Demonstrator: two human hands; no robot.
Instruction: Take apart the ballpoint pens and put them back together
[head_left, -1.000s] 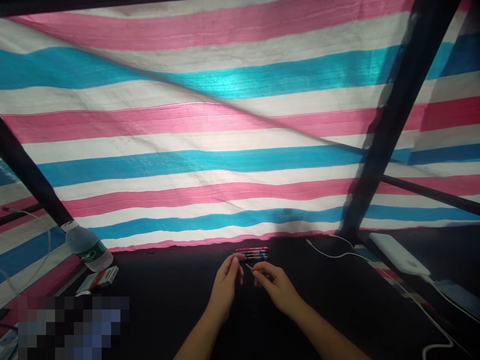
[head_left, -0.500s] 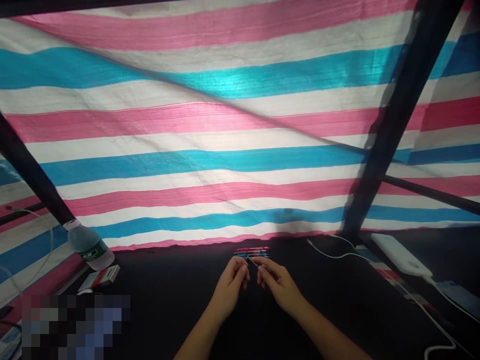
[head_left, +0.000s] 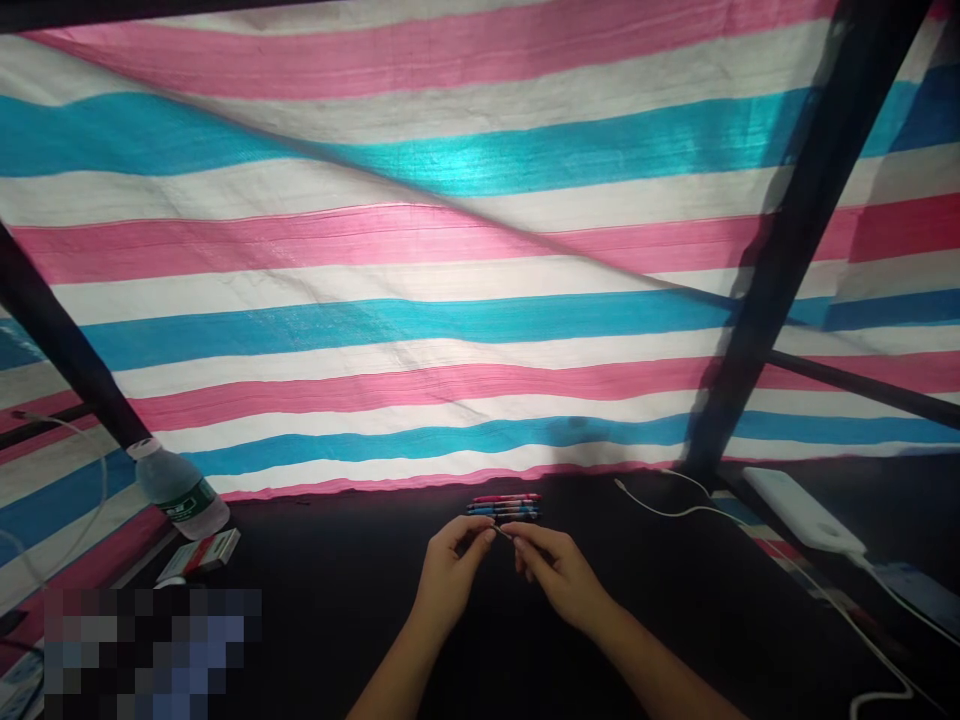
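Observation:
My left hand (head_left: 450, 565) is closed in a pinch, thumb against forefinger. Facing it, my right hand (head_left: 559, 570) pinches too. Between the fingertips of both hands runs a small thin dark piece (head_left: 501, 531), slanting down to the right. It is too small for me to tell its kind. Just beyond my fingers several pens (head_left: 504, 506), with red, white and blue barrels, lie side by side on the black tabletop (head_left: 337, 600). My fingertips lie close to the near edge of the pens.
At the left stand a bottle (head_left: 180, 490) with a green label and, before it, a small box (head_left: 201, 555). A white power bank (head_left: 802, 510) with a cable (head_left: 885, 670) lies at the right. Striped sheeting (head_left: 450, 320) hangs behind, between dark posts (head_left: 810, 220).
My left fingertips have moved slightly right and straightened, and now pinch the thin piece's left end. The piece lies a little lower. The right hand has barely shifted. The pens have not moved.

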